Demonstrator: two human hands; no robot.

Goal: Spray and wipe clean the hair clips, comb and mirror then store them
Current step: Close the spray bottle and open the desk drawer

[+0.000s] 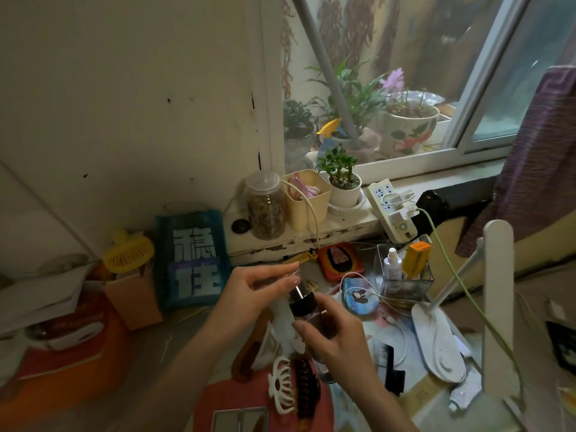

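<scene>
Mirror (240, 419) at bottom edge, brown comb (249, 357) above it, white claw clip (280, 391) touching dark claw clip (307, 391): none wiped or stored, judging by layout. Right hand (330, 332) grips spray bottle (307, 310); left hand (258, 288) pinches clear cap (291, 275). Spraying not yet begun.

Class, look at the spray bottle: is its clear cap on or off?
Off. The left hand holds the clear cap above the exposed nozzle of the spray bottle.
</scene>
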